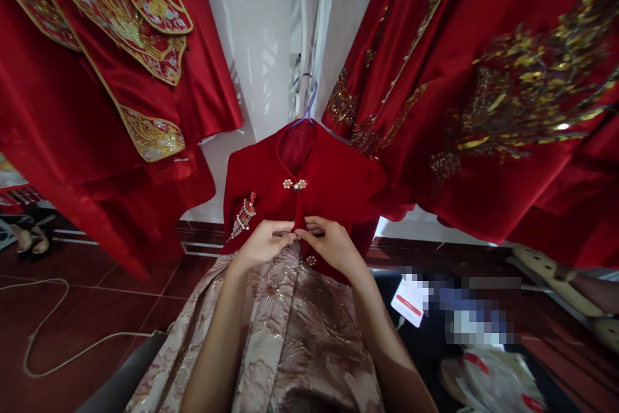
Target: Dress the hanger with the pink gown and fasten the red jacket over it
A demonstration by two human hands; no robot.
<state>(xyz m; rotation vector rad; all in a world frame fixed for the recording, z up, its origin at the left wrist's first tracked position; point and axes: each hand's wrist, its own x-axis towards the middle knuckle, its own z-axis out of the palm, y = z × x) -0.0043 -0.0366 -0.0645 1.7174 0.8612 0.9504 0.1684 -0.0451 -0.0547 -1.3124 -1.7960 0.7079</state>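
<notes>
A short red jacket hangs on a purple hanger in front of me. Paired flower-shaped pearl clasps join it at the neck, and another flower clasp shows lower down. On its left side is a beaded tassel brooch. My left hand pinches the left front edge below the neck. Opposite it, my right hand pinches the right front edge, fingertips close to the left ones. Whatever small fastening lies between them is hidden. A shiny pinkish patterned skirt falls beneath the jacket.
Red embroidered garments hang at the left, and a red gown with gold sequins at the right. A white cable crosses the tiled floor. Lower right, a lit phone and plastic-wrapped rolls lie on a dark surface.
</notes>
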